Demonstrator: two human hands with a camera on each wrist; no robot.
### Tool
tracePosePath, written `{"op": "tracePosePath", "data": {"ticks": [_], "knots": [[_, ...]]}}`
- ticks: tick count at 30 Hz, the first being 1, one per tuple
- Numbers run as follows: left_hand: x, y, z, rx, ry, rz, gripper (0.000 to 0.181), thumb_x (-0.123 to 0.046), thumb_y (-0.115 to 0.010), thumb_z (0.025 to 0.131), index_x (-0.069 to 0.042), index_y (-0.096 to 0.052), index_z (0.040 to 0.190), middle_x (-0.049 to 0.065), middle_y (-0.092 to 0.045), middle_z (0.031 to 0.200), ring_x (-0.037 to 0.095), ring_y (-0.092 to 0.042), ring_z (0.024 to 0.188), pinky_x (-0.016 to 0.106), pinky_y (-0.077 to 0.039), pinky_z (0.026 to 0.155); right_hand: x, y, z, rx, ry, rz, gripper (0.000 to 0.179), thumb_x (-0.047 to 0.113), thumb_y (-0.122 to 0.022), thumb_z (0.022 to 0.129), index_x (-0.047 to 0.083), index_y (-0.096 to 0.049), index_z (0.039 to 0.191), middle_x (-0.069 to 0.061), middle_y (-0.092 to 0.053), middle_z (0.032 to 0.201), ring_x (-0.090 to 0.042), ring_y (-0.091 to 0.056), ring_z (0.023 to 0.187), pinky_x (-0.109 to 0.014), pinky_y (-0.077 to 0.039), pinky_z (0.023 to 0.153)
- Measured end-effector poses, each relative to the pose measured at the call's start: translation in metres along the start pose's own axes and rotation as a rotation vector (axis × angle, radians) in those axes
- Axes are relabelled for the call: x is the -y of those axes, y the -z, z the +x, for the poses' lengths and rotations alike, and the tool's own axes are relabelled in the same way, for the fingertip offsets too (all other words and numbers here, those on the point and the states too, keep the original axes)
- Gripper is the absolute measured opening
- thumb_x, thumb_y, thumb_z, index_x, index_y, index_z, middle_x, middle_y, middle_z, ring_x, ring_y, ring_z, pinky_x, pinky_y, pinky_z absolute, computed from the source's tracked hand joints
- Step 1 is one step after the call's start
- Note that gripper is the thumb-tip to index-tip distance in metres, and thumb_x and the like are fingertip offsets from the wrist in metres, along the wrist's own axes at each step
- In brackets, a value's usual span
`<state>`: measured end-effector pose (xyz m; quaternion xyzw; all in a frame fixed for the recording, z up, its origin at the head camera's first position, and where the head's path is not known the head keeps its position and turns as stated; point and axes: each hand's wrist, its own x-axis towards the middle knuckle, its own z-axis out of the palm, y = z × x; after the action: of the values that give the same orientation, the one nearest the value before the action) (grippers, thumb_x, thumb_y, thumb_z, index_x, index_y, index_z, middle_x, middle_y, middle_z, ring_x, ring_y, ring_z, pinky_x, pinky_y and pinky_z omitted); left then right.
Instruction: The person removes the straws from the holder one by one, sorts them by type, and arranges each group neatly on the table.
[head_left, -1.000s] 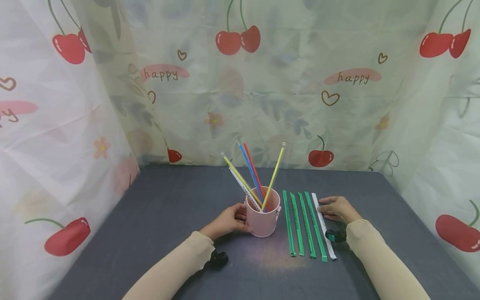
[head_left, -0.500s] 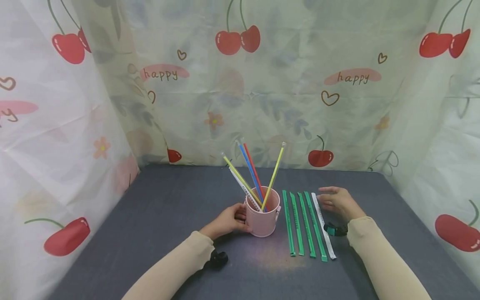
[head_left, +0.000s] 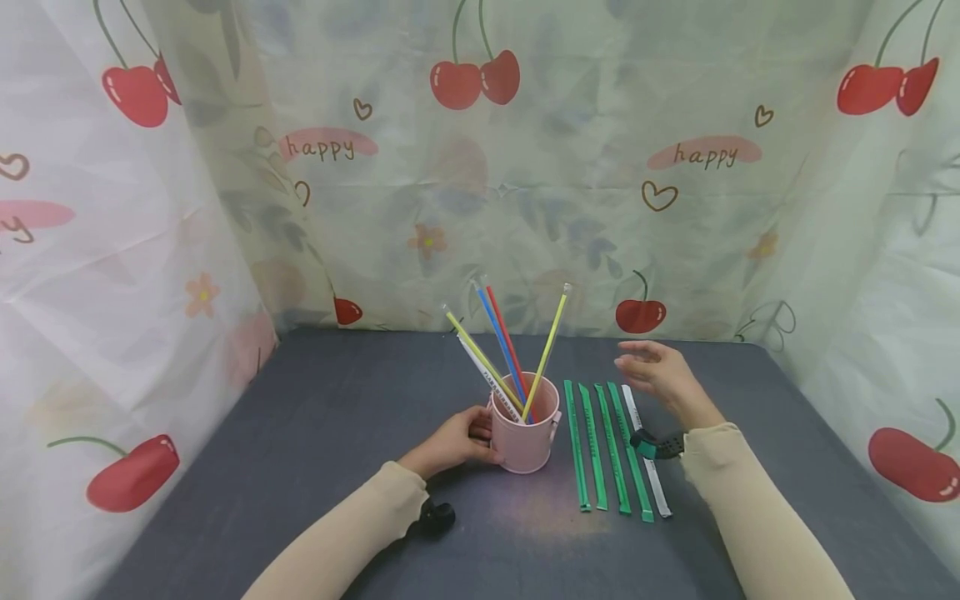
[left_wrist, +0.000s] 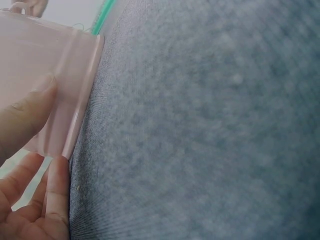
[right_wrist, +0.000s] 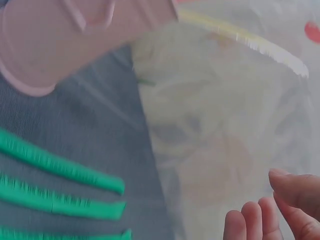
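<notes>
The left hand (head_left: 453, 442) should gently steady the pink pail (head_left: 522, 448) it grips while the empty, loosely extended right hand (head_left: 665, 379) avoids the nearest yellow straw (head_left: 548, 346).

"happy" is printed twice on pink ovals (head_left: 328, 140) of the pale cherry-patterned fabric backdrop (head_left: 525, 221) beyond the back edge of the dark grey worktop (head_left: 360, 392); past the left edge, only "y" is legible. Lettering on slim flat green strips (head_left: 612, 450) and slim flat white strips (head_left: 657, 490) cannot be read.
</notes>
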<state>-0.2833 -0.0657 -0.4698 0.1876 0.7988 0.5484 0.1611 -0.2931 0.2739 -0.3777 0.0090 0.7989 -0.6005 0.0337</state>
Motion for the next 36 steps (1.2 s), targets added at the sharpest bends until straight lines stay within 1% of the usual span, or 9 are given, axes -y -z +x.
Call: {"op": "tracePosePath", "data": {"ticks": [3, 5, 6, 10, 13, 19, 28, 32, 36], "knots": [[-0.001, 0.0, -0.001, -0.005, -0.003, 0.003, 0.062, -0.003, -0.081, 0.075, 0.005, -0.05, 0.128, 0.017, -0.061, 0.115, 0.025, -0.059, 0.106, 0.037, -0.054, 0.092, 0.01, -0.009, -0.004, 0.024, 0.046, 0.021, 0.059, 0.017, -0.065, 0.093, -0.002, -0.039, 0.143, -0.01, -0.055, 0.122, 0.002, -0.061, 0.093, -0.026, -0.054, 0.09], [0.007, -0.001, 0.004, -0.009, -0.004, 0.009, 0.064, -0.004, -0.081, 0.074, 0.004, -0.049, 0.129, 0.015, -0.061, 0.116, 0.024, -0.059, 0.106, 0.037, -0.054, 0.092, 0.016, -0.016, -0.006, 0.038, 0.086, 0.032, 0.058, 0.016, -0.065, 0.093, -0.004, -0.04, 0.141, -0.014, -0.053, 0.124, 0.002, -0.061, 0.092, -0.026, -0.054, 0.09], [0.009, -0.001, 0.005, -0.01, -0.009, 0.013, 0.065, -0.005, -0.082, 0.074, 0.003, -0.049, 0.13, 0.015, -0.061, 0.117, 0.023, -0.059, 0.106, 0.037, -0.054, 0.092, 0.019, -0.019, -0.007, 0.045, 0.106, 0.036, 0.057, 0.015, -0.065, 0.093, -0.004, -0.04, 0.141, -0.015, -0.053, 0.125, 0.002, -0.061, 0.092, -0.025, -0.054, 0.089], [0.011, 0.0, 0.005, -0.006, -0.011, 0.008, 0.066, -0.006, -0.082, 0.074, 0.002, -0.049, 0.13, 0.015, -0.06, 0.118, 0.023, -0.059, 0.107, 0.036, -0.054, 0.092, 0.027, -0.034, -0.009, 0.049, 0.177, 0.046, 0.052, 0.012, -0.065, 0.093, -0.006, -0.044, 0.137, -0.011, -0.057, 0.116, -0.003, -0.063, 0.094, -0.025, -0.055, 0.087], [0.012, 0.0, 0.005, -0.005, -0.009, 0.007, 0.066, -0.007, -0.082, 0.074, 0.002, -0.049, 0.13, 0.015, -0.06, 0.118, 0.023, -0.059, 0.107, 0.036, -0.054, 0.092, 0.031, -0.046, -0.01, 0.047, 0.212, 0.055, 0.048, 0.012, -0.065, 0.093, -0.005, -0.047, 0.134, -0.007, -0.058, 0.109, -0.007, -0.063, 0.097, -0.024, -0.055, 0.087], [0.013, -0.001, 0.007, -0.004, -0.012, 0.004, 0.066, -0.004, -0.082, 0.074, 0.003, -0.049, 0.13, 0.014, -0.061, 0.117, 0.022, -0.059, 0.106, 0.035, -0.054, 0.091, 0.038, -0.07, -0.014, 0.062, 0.247, 0.097, 0.046, 0.013, -0.067, 0.091, -0.002, -0.05, 0.132, -0.004, -0.058, 0.107, -0.007, -0.064, 0.097, -0.03, -0.055, 0.09], [0.012, -0.001, 0.006, -0.005, -0.006, 0.005, 0.066, -0.005, -0.082, 0.074, 0.003, -0.049, 0.131, 0.015, -0.061, 0.118, 0.022, -0.059, 0.106, 0.035, -0.054, 0.091, 0.043, -0.101, -0.02, 0.104, 0.291, 0.089, 0.04, 0.011, -0.069, 0.09, 0.002, -0.056, 0.126, -0.017, -0.058, 0.115, -0.012, -0.063, 0.095, -0.044, -0.053, 0.093], [0.013, -0.001, 0.008, -0.005, -0.014, 0.001, 0.065, -0.005, -0.082, 0.074, 0.004, -0.049, 0.13, 0.015, -0.061, 0.117, 0.022, -0.06, 0.106, 0.034, -0.054, 0.091, 0.042, -0.112, -0.021, 0.141, 0.301, 0.107, 0.04, 0.011, -0.069, 0.089, 0.001, -0.056, 0.126, -0.019, -0.058, 0.116, -0.015, -0.064, 0.095, -0.046, -0.053, 0.094], [0.013, -0.001, 0.008, -0.007, -0.02, 0.001, 0.065, -0.005, -0.082, 0.074, 0.004, -0.049, 0.13, 0.016, -0.062, 0.116, 0.022, -0.06, 0.105, 0.034, -0.054, 0.091, 0.04, -0.122, -0.021, 0.152, 0.309, 0.063, 0.04, 0.014, -0.069, 0.09, 0.001, -0.057, 0.126, -0.02, -0.059, 0.119, -0.018, -0.064, 0.097, -0.049, -0.052, 0.092]]}}
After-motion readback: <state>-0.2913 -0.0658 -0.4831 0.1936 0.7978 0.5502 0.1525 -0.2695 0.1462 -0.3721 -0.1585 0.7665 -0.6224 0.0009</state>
